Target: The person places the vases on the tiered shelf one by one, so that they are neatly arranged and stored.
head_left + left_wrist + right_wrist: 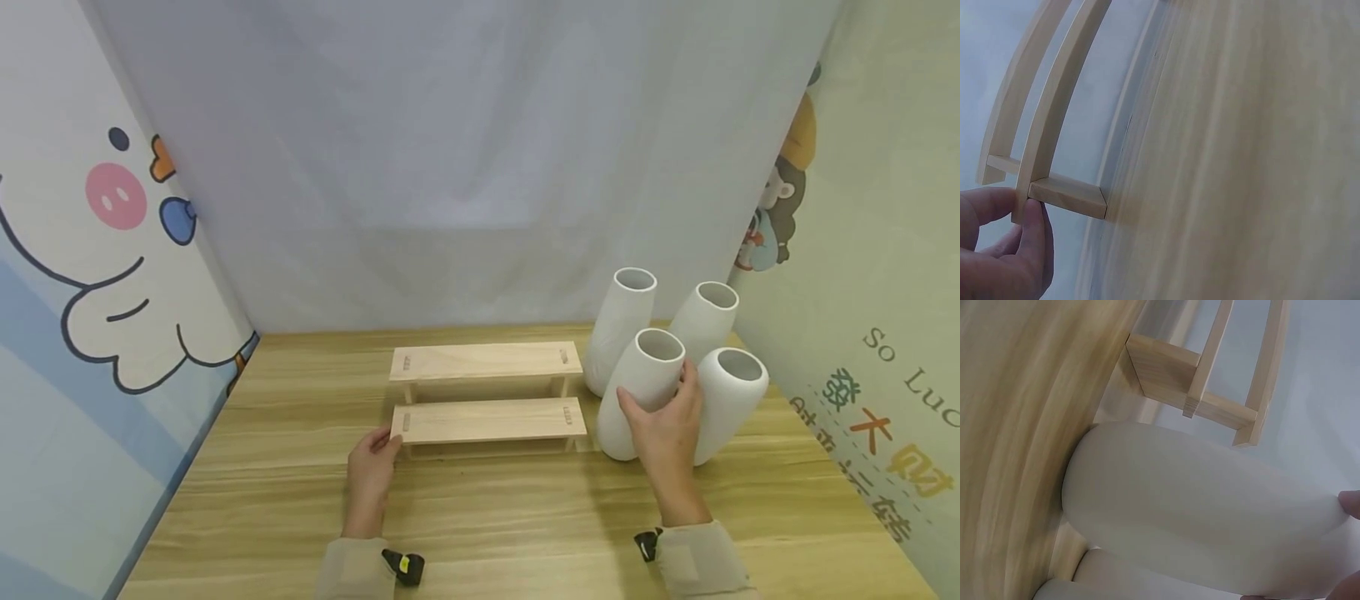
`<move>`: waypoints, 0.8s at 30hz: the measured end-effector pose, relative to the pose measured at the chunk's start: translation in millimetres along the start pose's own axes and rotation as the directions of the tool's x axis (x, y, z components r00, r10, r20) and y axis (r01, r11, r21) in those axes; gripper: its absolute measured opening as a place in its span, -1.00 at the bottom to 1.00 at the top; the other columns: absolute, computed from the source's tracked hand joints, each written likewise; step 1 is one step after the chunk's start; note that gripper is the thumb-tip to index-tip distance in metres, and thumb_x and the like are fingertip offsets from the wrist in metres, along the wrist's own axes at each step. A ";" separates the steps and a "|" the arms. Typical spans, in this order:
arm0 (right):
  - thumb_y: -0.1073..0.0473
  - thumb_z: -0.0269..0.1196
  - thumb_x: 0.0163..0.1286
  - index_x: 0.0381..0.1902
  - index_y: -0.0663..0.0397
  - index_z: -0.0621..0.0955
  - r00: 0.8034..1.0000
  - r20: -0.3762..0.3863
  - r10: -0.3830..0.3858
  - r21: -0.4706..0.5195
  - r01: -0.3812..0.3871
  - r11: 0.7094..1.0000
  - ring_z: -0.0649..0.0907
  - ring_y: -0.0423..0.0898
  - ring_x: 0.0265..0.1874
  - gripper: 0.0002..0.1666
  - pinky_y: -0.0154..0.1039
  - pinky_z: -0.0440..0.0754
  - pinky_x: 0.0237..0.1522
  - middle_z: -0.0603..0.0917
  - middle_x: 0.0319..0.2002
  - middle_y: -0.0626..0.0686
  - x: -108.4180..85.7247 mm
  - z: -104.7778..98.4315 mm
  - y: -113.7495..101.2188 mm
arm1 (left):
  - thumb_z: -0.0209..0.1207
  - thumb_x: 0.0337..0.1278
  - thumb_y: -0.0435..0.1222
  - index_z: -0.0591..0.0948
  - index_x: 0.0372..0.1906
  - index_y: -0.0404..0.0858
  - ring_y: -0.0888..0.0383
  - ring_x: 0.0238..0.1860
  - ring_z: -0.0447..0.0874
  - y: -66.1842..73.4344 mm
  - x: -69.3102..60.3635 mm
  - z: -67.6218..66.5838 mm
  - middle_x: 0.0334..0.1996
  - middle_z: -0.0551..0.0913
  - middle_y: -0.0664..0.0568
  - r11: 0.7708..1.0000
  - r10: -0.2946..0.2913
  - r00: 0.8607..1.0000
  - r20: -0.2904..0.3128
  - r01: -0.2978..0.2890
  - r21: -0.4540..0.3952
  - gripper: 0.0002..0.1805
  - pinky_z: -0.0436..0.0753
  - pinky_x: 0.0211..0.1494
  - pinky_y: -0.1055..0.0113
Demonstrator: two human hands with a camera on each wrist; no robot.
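My left hand (371,471) pinches the left end of the front wooden shelf (487,422), thumb on one face and fingers beneath in the left wrist view. Behind it stands a second, similar wooden shelf (483,362). To the right of the shelves are several white vases. The front-left vase (637,400) is gripped around its upper part by my right hand (667,429), and in the right wrist view this vase (1197,500) has its base at the tabletop. Close to that hand stands another white vase (731,404).
Two more white vases, one at the back left (618,333) and one at the back right (701,321), stand behind the gripped one. A pale curtain (450,167) hangs behind the wood-grain table (480,533). Printed panels rise on both sides.
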State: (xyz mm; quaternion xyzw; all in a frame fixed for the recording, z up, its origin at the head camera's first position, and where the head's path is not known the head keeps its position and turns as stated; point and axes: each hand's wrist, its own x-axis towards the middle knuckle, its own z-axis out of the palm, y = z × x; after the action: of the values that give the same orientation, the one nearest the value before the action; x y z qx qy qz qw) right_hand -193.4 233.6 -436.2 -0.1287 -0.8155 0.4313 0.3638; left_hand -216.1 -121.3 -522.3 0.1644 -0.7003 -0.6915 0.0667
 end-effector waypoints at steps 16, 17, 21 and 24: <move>0.29 0.55 -0.04 0.38 0.26 0.23 0.999 -0.015 -0.053 0.009 0.053 0.999 0.42 0.26 0.10 0.07 0.22 0.37 0.12 0.41 0.16 0.35 8.9 -6.4 -15.5 | 0.12 0.33 -0.45 0.47 0.18 -0.56 -0.09 0.04 0.50 1.1 1.9 0.8 0.08 0.50 -0.38 1.000 -0.011 1.000 -0.022 0.011 0.009 -0.61 0.54 -0.14 0.50; 0.28 0.55 -0.04 0.38 0.26 0.23 0.998 -0.014 -0.054 0.005 0.054 0.999 0.42 0.26 0.10 0.08 0.22 0.37 0.12 0.40 0.17 0.34 9.3 -6.8 -16.4 | 0.12 0.33 -0.45 0.47 0.19 -0.56 -0.09 0.04 0.50 1.1 2.0 0.6 0.08 0.50 -0.38 1.000 -0.013 1.000 -0.020 0.013 0.010 -0.61 0.54 -0.13 0.49; 0.27 0.55 -0.05 0.38 0.25 0.25 0.998 -0.019 -0.063 -0.019 0.063 0.998 0.44 0.27 0.11 0.07 0.22 0.39 0.11 0.42 0.16 0.35 10.4 -9.9 -21.9 | 0.12 0.33 -0.44 0.47 0.19 -0.55 -0.08 0.05 0.50 0.7 2.5 0.7 0.08 0.51 -0.36 1.000 -0.022 1.000 -0.019 0.022 0.011 -0.61 0.54 -0.08 0.44; 0.27 0.56 -0.06 0.37 0.24 0.26 0.998 -0.017 -0.062 -0.030 0.062 0.998 0.46 0.27 0.09 0.06 0.22 0.42 0.09 0.44 0.14 0.35 10.1 -13.0 -27.4 | 0.13 0.32 -0.45 0.48 0.17 -0.55 -0.08 0.03 0.50 -0.7 1.9 0.5 0.07 0.51 -0.36 1.000 -0.024 0.999 -0.023 0.024 0.014 -0.62 0.55 -0.07 0.41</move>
State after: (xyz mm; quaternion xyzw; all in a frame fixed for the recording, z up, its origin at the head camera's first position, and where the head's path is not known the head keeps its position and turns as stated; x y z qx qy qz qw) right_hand -188.4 230.5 -404.8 -0.1125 -0.8220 0.4066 0.3825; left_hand -218.0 -121.5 -523.3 0.1812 -0.7023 -0.6853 0.0654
